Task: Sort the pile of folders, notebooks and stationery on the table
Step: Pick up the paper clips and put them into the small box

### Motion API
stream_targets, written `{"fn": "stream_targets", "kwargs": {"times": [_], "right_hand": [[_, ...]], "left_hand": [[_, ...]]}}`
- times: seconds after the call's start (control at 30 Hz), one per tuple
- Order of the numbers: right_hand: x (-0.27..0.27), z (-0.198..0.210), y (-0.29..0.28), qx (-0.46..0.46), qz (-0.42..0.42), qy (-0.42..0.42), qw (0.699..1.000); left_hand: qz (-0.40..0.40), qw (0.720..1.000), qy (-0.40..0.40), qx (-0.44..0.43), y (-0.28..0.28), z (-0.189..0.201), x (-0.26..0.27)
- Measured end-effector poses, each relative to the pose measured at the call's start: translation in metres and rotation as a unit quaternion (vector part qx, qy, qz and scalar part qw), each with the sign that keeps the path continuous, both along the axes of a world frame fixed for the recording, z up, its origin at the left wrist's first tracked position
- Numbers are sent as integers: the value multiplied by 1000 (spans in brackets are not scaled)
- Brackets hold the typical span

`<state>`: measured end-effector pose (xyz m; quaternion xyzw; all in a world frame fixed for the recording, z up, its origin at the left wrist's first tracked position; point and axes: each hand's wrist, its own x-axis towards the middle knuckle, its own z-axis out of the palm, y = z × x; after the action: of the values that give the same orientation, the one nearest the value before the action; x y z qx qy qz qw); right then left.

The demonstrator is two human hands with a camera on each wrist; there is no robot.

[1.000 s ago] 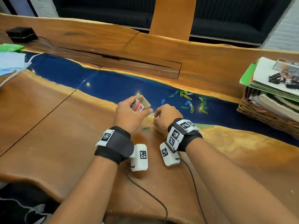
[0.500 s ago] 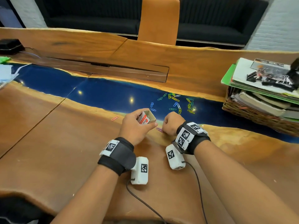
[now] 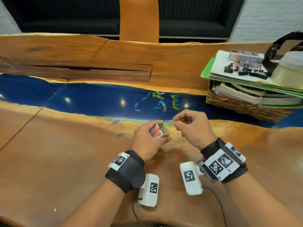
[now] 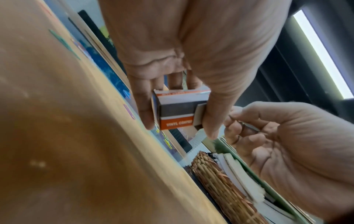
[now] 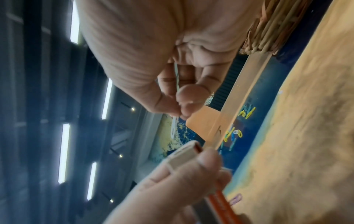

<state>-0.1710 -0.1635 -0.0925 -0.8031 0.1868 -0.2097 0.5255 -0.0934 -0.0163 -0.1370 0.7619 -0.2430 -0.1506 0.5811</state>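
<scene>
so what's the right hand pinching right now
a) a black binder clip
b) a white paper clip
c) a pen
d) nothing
b: the right hand pinches a white paper clip between thumb and fingertip, just above the open small box that the left hand holds.

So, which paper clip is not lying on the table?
The white clip, pinched in the right hand beside the open box; every other clip lies on the table.
</scene>
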Motion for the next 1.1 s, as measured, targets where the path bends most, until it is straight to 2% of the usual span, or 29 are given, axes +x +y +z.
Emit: {"fn": "stream_targets", "kwargs": {"times": [0.07,0.27,0.47,0.67,0.83,1.1], "right_hand": [[-9,2,3,-5,-5,-6,1000],[-11,4,11,-132,-28,9,991],[-8,2,18,-158,-19,7,987],[-10,13,17,-138,-14,-70,988],[-5,-6,22,-142,-1,-43,989],[0,-22,29,-189,-5,-42,981]], "left_hand": [[-17,1000,-2,5,-2,-1,-4],[-7,999,-49,21,10,4,1],[-29,997,-50,41,10,-2,-5],[-25,998,-45,44,10,0,-4],[-47,998,-29,1,10,5,-7],[-51,998,-40,13,13,6,-7]]}}
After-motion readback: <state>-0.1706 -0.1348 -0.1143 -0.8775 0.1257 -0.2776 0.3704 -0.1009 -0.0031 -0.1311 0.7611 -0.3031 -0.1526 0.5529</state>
